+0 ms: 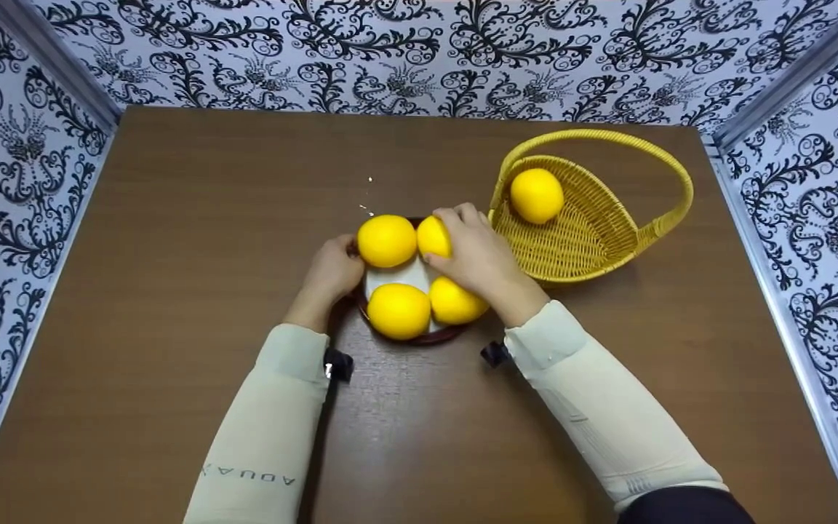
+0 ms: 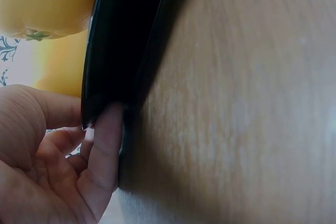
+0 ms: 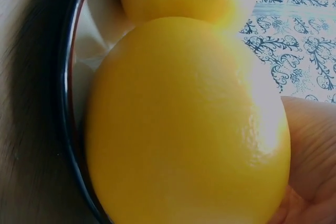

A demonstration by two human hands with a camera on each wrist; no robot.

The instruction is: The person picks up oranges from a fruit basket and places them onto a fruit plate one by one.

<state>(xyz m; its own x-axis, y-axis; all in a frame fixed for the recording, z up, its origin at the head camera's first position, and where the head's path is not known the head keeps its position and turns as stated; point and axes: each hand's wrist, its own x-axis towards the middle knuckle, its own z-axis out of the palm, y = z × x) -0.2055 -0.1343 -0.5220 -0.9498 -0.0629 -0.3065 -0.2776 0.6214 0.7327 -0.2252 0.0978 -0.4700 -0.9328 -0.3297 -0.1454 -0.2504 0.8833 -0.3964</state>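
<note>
A round plate with a dark rim and white middle bears several yellow citrus fruits, each large and smooth. My left hand pinches the plate's left rim; in the left wrist view the thumb and fingers lie on either side of the dark edge. My right hand curls over the far-right fruit, hiding part of it. Under the right wrist sits the near-right fruit, which fills the right wrist view. The far-left fruit and near-left fruit are untouched.
A yellow wicker basket with a tall arched handle stands right of the plate, close to my right hand. One more yellow fruit lies inside it. The brown wooden table is bordered by patterned black-and-white walls.
</note>
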